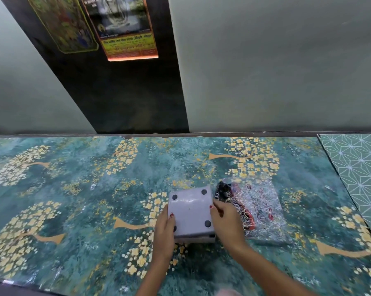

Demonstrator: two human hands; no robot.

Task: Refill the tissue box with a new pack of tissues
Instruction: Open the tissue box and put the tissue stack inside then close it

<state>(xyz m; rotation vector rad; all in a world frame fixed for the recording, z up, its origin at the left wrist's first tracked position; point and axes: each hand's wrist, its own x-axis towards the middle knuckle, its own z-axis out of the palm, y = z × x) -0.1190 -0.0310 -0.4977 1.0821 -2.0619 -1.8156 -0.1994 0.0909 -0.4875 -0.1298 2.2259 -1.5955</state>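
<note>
Tissue box lies upturned on floral teal table, wall behind.

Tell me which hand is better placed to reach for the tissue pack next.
Likely the right hand: it sits on the upturned tissue box's right edge, directly beside the tissue pack. The left hand grips the box's far side.

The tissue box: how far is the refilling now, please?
Early stage. Done: the grey tissue box lies turned over on the table, its base with four dark feet facing up. In hand: the left hand and the right hand grip its two sides, apparently to open the base. Left: the new tissue pack lies beside the box, still in its plastic wrap, not yet inserted.
</note>
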